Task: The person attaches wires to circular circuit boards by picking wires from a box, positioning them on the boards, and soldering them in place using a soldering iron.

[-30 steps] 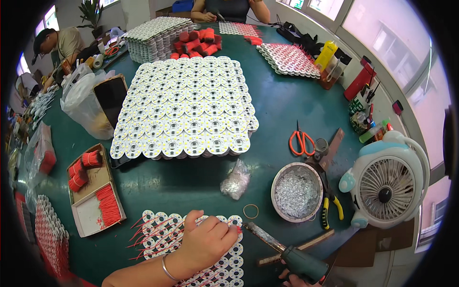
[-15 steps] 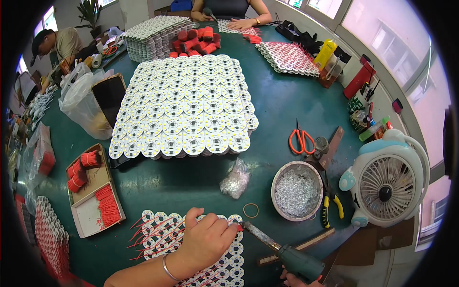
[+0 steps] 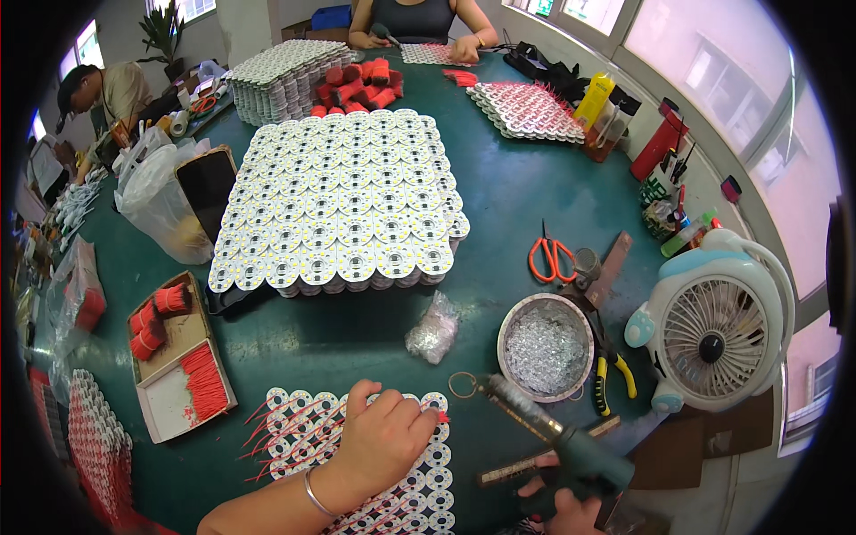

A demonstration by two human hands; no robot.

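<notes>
My left hand [image 3: 383, 441] rests over a sheet of round white circuit boards [image 3: 438, 481] near the table's front. Its fingers are pinched together around a red wire [image 3: 443, 416], whose end shows past the fingertips at the sheet's right column. More thin red wires trail over the left part of the sheet. In my right hand [image 3: 571, 513], at the lower edge, is a dark green soldering gun [image 3: 596, 462]. Its metal barrel points up and left, apart from the boards, and the tip looks blurred.
A tall stack of white LED boards [image 3: 334, 196] fills the middle. Around it are a cardboard tray [image 3: 160, 419] of red wires, a bowl [image 3: 502, 343] of clear bits, yellow-handled pliers [image 3: 603, 388], red-handled scissors [image 3: 544, 272] and a fan [image 3: 713, 334]. A co-worker [image 3: 423, 22] sits across the table.
The soldering gun has moved away from the sheet, to the right, its tip leaving the wire by my left fingertips. My left hand stays in place. The co-worker's hand across the table has shifted.
</notes>
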